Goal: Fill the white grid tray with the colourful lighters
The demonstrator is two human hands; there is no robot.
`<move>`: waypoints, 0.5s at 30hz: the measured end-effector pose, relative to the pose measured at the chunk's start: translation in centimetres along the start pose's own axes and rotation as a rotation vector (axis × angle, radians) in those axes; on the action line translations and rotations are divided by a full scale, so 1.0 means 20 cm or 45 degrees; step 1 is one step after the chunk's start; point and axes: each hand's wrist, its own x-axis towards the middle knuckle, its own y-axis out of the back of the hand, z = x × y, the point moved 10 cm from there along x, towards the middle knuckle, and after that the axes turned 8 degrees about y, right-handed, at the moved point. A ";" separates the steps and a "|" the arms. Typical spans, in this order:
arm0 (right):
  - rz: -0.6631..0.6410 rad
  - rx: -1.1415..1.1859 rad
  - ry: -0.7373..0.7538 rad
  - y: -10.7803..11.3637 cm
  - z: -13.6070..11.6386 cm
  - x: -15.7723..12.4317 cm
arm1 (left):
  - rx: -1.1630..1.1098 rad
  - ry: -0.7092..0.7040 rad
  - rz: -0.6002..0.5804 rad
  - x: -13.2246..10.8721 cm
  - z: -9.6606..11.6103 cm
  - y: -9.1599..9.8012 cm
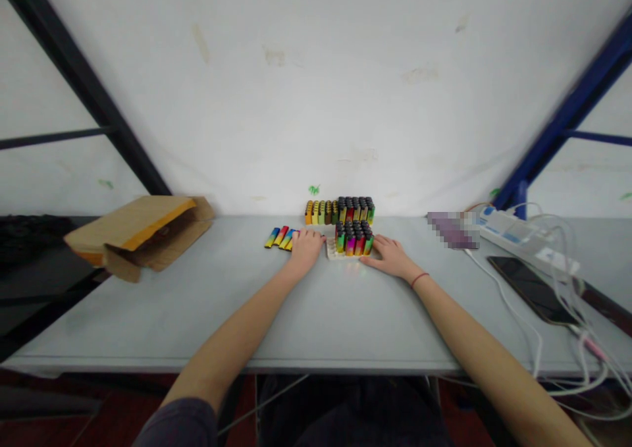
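White tray on the table, mid-width, nearer far edge than near edge; upright lighters, black tops up, fill most of it, holes showing along its left edge; right hand at the tray's right edge, part-open, thumb spread from fingers toward the near right corner, lighters just left of its fingertips; firm grip or light touch, cannot tell; left hand just off the tray's left edge, palm down, fingers bent, how far closed and whether it has hold of anything cannot tell; loose lighters, multicoloured, lie flat just left of it, nearest one partly under the hand; behind the tray, at the table's far edge, yellow lighters on the left, black-topped mixed-colour lighters on the right, all upright; cardboard box toward the table's left edge; power strip and black phone toward the right edge.
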 end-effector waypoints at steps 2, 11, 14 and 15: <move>-0.001 0.002 0.007 0.00 -0.01 0.00 | -0.201 0.042 0.056 0.01 -0.02 0.04; -0.015 0.006 -0.004 -0.01 0.00 0.00 | -2.055 0.413 -0.234 0.00 -0.08 -0.03; -0.008 0.008 -0.002 -0.01 0.00 0.00 | -2.306 0.572 -0.339 -0.02 -0.04 -0.04; -0.005 0.007 -0.001 0.00 0.00 0.00 | -2.365 0.606 -0.361 -0.03 -0.02 -0.03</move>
